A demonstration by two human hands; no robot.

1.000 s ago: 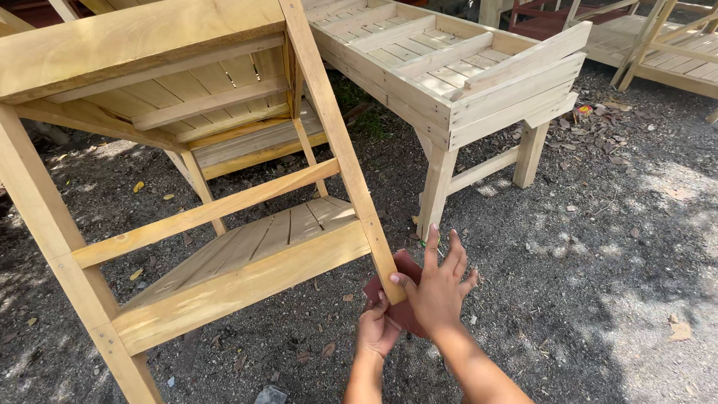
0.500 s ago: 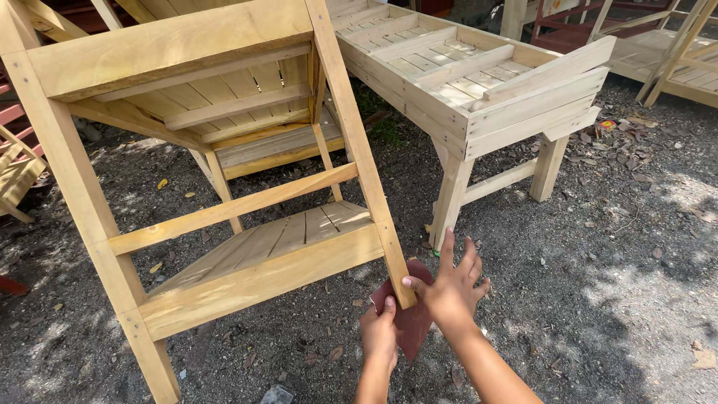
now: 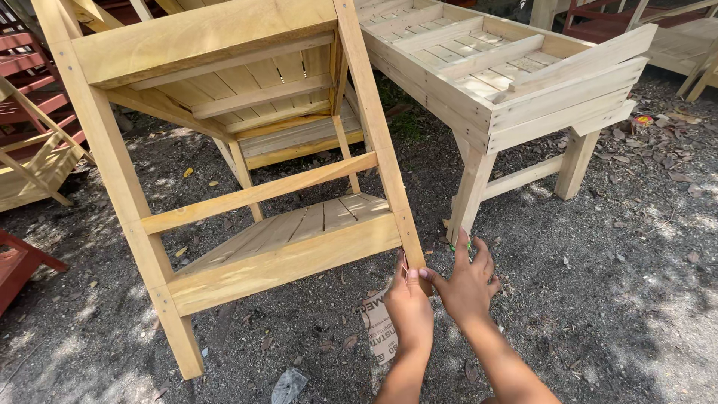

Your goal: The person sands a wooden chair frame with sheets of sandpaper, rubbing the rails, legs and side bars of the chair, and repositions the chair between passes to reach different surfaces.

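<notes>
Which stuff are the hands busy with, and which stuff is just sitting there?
Busy with:
- left hand, fingertips on the wooden leg of the pale wooden stand
- right hand, open beside that leg
- paper sheet on the ground under the hands

Just sitting there:
- slatted wooden table
- red wooden furniture
- dry leaves on the gravel

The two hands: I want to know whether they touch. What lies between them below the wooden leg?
In the head view, left hand and right hand are apart; gravel ground shows between them below the leg.
</notes>
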